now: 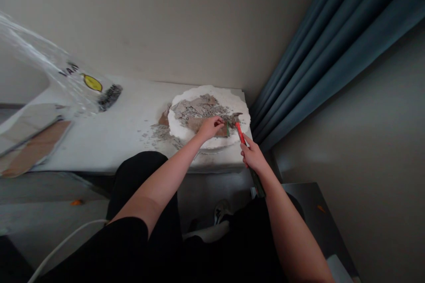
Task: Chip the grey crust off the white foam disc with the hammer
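A round white foam slab (229, 97) lies at the right end of a white table (126, 119), covered with grey and brown broken fragments (195, 108). My right hand (254, 154) grips the red and black handle of a hammer (239, 132), whose metal head rests over the fragments. My left hand (210, 127) is closed on a small green chisel-like tool (227, 129) standing on a brown piece, just left of the hammer head.
Grey crumbs (156, 135) are scattered on the table left of the slab. A clear plastic bag (59, 70) with a yellow label and cardboard sheets (33, 137) lie at the left. A blue curtain (325, 53) hangs at the right, a dark surface (312, 208) below it.
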Available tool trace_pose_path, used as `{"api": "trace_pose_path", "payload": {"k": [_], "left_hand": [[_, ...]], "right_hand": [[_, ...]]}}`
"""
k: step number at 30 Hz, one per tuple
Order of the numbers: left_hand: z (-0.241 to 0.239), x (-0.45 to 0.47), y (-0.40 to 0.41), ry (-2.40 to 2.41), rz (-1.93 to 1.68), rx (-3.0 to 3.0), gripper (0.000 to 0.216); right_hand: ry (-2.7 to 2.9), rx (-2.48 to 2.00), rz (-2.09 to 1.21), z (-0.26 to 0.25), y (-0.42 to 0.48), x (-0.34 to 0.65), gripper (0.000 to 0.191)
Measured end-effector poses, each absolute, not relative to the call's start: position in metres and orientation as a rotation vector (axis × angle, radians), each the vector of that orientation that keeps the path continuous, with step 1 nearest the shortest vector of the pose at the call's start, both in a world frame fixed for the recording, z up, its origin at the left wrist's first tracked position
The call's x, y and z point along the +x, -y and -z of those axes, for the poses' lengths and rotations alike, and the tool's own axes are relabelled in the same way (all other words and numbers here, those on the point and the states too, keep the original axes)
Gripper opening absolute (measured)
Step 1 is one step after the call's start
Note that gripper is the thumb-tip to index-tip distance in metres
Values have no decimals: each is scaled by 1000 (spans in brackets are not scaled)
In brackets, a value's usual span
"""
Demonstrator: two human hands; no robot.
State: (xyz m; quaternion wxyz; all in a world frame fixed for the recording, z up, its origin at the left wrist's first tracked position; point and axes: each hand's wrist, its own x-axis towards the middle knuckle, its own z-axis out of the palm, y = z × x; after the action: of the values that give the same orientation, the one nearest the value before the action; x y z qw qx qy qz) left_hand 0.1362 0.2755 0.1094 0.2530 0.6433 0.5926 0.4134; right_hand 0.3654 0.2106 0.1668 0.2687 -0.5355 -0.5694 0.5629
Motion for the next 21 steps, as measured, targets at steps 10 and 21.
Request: {"api": "trace_pose_path", "payload": {"k": [10,21], "left_hand": [[-105,139,-279,-1643,-1088,1840,10],[-107,142,-278,-1678,-1058,1860,10]], "right_hand": [[1555,-1468,-1503,-162,-213,367,61],[1560,-1452,-1515,-162,-214,368,61]]}}
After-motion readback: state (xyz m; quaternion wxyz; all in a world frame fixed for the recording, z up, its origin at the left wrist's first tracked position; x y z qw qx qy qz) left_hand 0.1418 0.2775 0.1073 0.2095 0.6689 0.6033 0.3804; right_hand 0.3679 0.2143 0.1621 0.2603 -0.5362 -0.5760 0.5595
